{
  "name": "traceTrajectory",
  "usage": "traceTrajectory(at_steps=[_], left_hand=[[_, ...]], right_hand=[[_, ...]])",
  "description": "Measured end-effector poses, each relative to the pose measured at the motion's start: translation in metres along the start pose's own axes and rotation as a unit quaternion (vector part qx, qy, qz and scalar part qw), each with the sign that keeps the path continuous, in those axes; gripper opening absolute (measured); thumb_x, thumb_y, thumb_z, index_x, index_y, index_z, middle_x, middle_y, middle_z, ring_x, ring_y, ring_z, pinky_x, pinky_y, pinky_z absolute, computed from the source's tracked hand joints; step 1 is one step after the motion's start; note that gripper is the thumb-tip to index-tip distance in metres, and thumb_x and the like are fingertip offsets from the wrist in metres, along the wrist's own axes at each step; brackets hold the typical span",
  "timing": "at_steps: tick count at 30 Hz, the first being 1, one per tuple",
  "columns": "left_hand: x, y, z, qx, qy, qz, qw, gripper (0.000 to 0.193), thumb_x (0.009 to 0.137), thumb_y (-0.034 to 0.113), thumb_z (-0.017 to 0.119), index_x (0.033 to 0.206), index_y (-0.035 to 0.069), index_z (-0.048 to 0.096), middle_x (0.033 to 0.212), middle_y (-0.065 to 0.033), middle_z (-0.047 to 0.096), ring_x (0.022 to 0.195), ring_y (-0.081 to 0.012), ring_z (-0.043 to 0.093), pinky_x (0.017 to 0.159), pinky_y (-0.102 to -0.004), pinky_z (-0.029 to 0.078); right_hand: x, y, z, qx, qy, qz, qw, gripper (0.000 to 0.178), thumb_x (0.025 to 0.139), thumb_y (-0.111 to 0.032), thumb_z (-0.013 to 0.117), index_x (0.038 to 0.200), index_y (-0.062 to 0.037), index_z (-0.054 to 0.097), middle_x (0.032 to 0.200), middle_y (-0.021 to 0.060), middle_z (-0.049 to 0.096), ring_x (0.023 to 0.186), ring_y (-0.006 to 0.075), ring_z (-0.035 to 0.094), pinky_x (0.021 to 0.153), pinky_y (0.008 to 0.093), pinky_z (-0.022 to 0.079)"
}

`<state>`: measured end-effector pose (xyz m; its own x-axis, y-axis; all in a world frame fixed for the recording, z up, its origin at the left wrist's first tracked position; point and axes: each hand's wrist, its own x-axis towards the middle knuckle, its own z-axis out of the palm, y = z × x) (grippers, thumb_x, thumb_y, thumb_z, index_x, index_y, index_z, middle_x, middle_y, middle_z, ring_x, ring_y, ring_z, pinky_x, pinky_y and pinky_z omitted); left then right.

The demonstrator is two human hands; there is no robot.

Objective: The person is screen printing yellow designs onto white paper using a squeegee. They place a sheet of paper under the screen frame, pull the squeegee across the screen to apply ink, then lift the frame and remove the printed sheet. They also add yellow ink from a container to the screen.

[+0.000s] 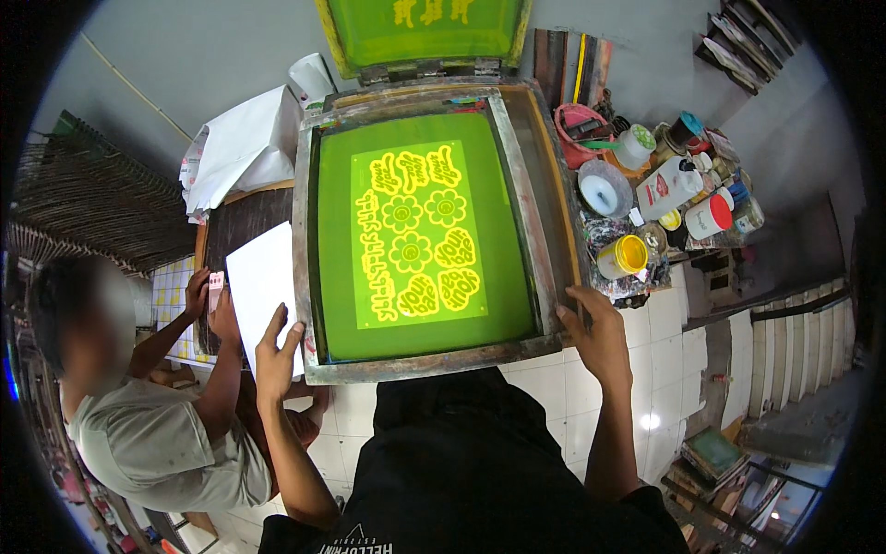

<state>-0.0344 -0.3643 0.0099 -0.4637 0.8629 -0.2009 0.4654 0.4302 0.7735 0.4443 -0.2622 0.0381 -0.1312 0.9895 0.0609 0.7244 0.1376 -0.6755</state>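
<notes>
Your left hand (275, 355) rested open at the near left corner of the screen-printing frame (425, 362), fingers spread and pointing up along its left rail, touching the wood rather than gripping it. Your right hand (595, 328) lay over the near right corner, fingers curled loosely on the rail; whether it truly clasped the edge could not be told. The frame lay flat on the tabletop (245, 222) straight ahead of you, its green mesh (332, 277) carrying a yellow stencil (417, 235) of flowers and rounded shapes. It looked stiff and fairly weighty at the rails, while the stretched mesh seemed taut and easy to damage, so the wooden corners under your hands were the sound places to hold. A white sheet of paper (263, 277) lay just beside the left rail, next to your left hand. Paint pots (623, 256) and bottles (669, 187) crowded the right side. Another person sat to your left, hands near the paper
</notes>
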Motion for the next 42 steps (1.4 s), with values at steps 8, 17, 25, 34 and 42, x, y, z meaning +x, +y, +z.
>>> traceTrajectory(at_steps=[8,17,25,34,42], left_hand=[[-0.006,0.004,0.004,-0.019,0.020,0.011,1.000,0.064,0.103,0.037,0.061,0.149,-0.005,0.048,0.148,-0.0265,0.055,0.140,-0.0335,0.051,0.117,-0.0397,0.037],[-0.005,-0.002,-0.002,-0.040,0.039,0.002,0.998,0.064,0.106,0.044,0.054,0.148,-0.004,0.051,0.147,-0.0248,0.056,0.140,-0.0326,0.051,0.117,-0.0398,0.036],[-0.010,-0.003,-0.008,-0.061,0.053,0.012,0.997,0.060,0.106,0.039,0.056,0.147,-0.005,0.051,0.146,-0.0253,0.057,0.139,-0.0318,0.052,0.117,-0.0383,0.037],[-0.010,-0.005,-0.001,-0.094,0.067,0.011,0.993,0.060,0.106,0.037,0.056,0.147,-0.006,0.051,0.146,-0.0251,0.057,0.138,-0.0317,0.053,0.117,-0.0386,0.037],[0.009,0.003,0.010,-0.086,0.048,-0.002,0.995,0.066,0.102,0.042,0.059,0.147,-0.007,0.051,0.144,-0.0316,0.055,0.137,-0.0384,0.054,0.115,-0.0412,0.039]], right_hand=[[-0.010,-0.001,-0.002,0.002,0.013,-0.001,1.000,0.034,0.091,-0.014,0.074,0.120,0.0022,0.067,0.122,0.0219,0.068,0.117,0.0392,0.064,0.100,0.0437,0.050],[-0.014,0.000,-0.003,0.015,0.014,0.008,1.000,0.033,0.091,-0.012,0.074,0.121,0.0019,0.068,0.123,0.0209,0.069,0.116,0.0384,0.064,0.100,0.0429,0.051],[-0.008,-0.004,-0.004,0.016,0.017,-0.009,1.000,0.033,0.090,-0.011,0.073,0.119,0.0029,0.068,0.121,0.0206,0.069,0.112,0.0370,0.066,0.098,0.0412,0.051],[-0.003,-0.019,-0.006,-0.026,0.012,0.022,0.999,0.035,0.091,-0.014,0.073,0.122,0.0022,0.069,0.124,0.0222,0.069,0.117,0.0355,0.066,0.103,0.0390,0.048],[0.005,-0.017,0.013,-0.024,0.000,0.064,0.998,0.050,0.091,-0.023,0.075,0.129,0.0065,0.063,0.130,0.0303,0.064,0.122,0.0427,0.063,0.105,0.0436,0.048]])
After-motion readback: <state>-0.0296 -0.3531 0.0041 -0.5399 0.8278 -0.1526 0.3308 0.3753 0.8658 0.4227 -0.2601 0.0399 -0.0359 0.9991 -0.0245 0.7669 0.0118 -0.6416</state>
